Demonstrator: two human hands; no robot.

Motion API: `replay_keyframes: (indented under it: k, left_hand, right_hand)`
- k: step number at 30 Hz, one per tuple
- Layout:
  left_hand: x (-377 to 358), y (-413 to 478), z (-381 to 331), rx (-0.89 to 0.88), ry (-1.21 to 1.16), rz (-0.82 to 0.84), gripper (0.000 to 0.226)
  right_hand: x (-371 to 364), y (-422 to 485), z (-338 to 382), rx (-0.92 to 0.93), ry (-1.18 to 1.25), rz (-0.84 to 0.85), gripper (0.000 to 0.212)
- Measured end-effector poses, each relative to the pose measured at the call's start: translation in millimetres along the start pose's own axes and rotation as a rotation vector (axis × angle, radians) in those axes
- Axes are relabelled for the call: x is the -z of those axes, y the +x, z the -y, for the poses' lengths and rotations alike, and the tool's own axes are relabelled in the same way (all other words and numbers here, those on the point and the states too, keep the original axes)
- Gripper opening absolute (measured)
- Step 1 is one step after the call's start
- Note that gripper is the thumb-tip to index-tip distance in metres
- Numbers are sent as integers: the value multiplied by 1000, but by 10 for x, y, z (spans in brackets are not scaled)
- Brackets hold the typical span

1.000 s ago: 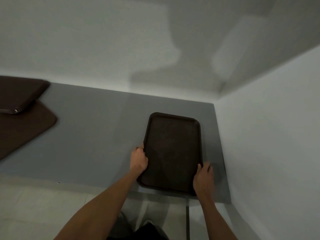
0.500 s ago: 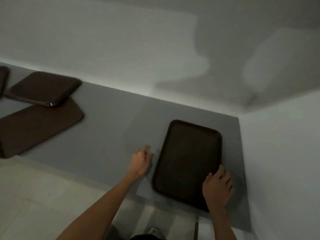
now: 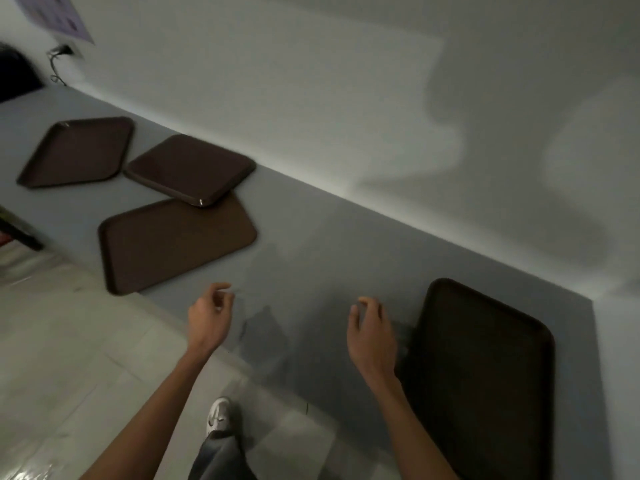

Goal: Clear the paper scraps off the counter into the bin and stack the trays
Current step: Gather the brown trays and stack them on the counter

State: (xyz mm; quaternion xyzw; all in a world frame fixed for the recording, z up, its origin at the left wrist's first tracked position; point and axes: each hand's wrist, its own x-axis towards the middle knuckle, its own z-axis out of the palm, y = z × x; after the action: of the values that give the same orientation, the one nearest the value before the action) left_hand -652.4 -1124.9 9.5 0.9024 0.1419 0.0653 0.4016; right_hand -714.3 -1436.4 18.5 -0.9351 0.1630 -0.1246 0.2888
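Note:
A dark brown tray [image 3: 485, 368] lies flat on the grey counter [image 3: 339, 271] in the right corner. My right hand [image 3: 372, 336] hovers just left of it, fingers loosely curled, holding nothing. My left hand [image 3: 209, 318] hangs over the counter's front edge, also empty with fingers apart. Three more brown trays lie at the left: a large one [image 3: 173, 244] near the front edge, a second [image 3: 190, 168] upside down and overlapping its far end, and a third [image 3: 78, 150] farther left. No paper scraps show.
White walls close the counter at the back and at the right. A dark object [image 3: 14, 74] and a plugged cable [image 3: 59, 60] sit at the far left. Pale tiled floor [image 3: 69, 358] and my shoe [image 3: 220, 415] lie below the counter's edge.
Both hands have let go of the corner tray and moved left. The view has swung left, bringing the three other trays into sight.

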Motion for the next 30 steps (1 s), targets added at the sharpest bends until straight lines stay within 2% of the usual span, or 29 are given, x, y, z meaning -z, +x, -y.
replay_keyframes:
  k: [3, 7, 10, 12, 16, 19, 24, 28, 30]
  left_hand:
    - [300, 583, 203, 105, -112, -1, 16]
    - [499, 1484, 291, 347, -459, 48, 16]
    - [583, 2139, 231, 529, -699, 170, 11]
    - [602, 2537, 201, 581, -720, 249, 8]
    - [531, 3265, 289, 751, -840, 335, 39]
    - [450, 3648, 340, 860, -971, 331, 62]
    - [439, 3936, 320, 949, -1192, 355, 74]
    - [501, 4090, 409, 955, -1109, 314, 56]
    - [551, 4162, 462, 941, -1105, 258, 55]
  right_hand:
    - [-497, 192, 611, 59, 50, 31, 17]
    - [-1127, 421, 1321, 148, 29, 89, 17]
    - [-1600, 530, 1697, 190, -68, 148, 28]
    - [-1860, 592, 1870, 209, -171, 187, 36]
    - [-2175, 694, 2027, 141, -303, 305, 46]
    - [-2255, 711, 2065, 114, -323, 302, 46]
    - [-2244, 657, 2034, 73, -274, 193, 47]
    - [-2197, 738, 2085, 70, -236, 142, 46]
    - [-2161, 840, 2177, 99, -221, 133, 45]
